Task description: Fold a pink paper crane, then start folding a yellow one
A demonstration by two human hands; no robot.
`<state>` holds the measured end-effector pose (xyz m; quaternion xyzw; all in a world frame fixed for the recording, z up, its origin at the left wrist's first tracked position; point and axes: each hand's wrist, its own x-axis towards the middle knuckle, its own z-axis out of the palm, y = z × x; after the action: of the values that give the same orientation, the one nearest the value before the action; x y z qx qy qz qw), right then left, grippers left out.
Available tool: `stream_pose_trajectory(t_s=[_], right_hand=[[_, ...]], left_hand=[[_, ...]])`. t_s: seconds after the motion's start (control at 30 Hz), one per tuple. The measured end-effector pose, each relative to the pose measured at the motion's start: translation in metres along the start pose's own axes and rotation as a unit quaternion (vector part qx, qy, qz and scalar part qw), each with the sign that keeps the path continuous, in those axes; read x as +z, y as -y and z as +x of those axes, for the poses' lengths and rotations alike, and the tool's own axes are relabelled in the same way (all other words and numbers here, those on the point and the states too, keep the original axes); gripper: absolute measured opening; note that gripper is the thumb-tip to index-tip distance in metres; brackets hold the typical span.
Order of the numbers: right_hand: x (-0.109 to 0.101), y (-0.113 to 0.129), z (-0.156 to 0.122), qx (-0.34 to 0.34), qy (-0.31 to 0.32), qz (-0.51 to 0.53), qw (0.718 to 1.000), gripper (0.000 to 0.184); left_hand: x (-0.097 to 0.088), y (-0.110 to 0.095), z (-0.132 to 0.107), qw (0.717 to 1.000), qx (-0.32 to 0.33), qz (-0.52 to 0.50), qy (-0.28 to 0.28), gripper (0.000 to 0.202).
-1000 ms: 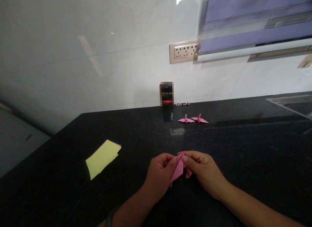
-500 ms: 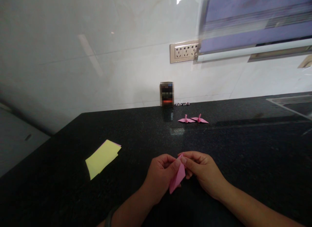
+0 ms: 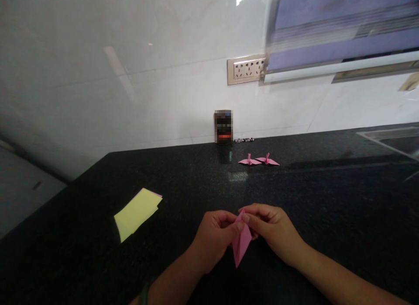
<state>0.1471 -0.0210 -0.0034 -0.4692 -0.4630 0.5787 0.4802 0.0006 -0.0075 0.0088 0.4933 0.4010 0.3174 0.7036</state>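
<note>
My left hand (image 3: 214,237) and right hand (image 3: 273,233) are both closed in a pinch on the folded pink paper (image 3: 241,247). Each grips its top corner between thumb and fingers, one from either side. The paper's long point hangs down toward me over the dark surface (image 3: 327,200); I cannot tell whether it touches. Left of the paper lies a stack of yellow sheets (image 3: 136,213). Well beyond the paper, two pink paper cranes (image 3: 258,161) stand side by side.
</note>
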Motion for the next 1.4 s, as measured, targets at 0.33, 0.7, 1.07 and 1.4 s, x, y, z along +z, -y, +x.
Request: stream_pose_trajectory(t_s=[0.33, 0.7, 1.07, 1.4], right_hand=[[-0.001, 0.000, 0.000, -0.029, 0.001, -0.017, 0.999, 0.018], [-0.001, 0.005, -0.002, -0.051, 0.000, -0.126, 0.991, 0.022], [-0.018, 0.014, 0.001, -0.095, 0.110, -0.296, 0.944, 0.014], [-0.023, 0.024, -0.003, -0.136, 0.225, -0.412, 0.872, 0.017]], left_hand=[[0.002, -0.004, -0.001, 1.000, 0.004, 0.025, -0.018, 0.015], [0.002, -0.004, 0.001, 0.996, -0.019, 0.075, -0.034, 0.016], [-0.008, 0.001, 0.001, 0.952, 0.057, 0.300, -0.027, 0.026], [-0.017, -0.001, -0.002, 0.927, 0.017, 0.369, 0.060, 0.017]])
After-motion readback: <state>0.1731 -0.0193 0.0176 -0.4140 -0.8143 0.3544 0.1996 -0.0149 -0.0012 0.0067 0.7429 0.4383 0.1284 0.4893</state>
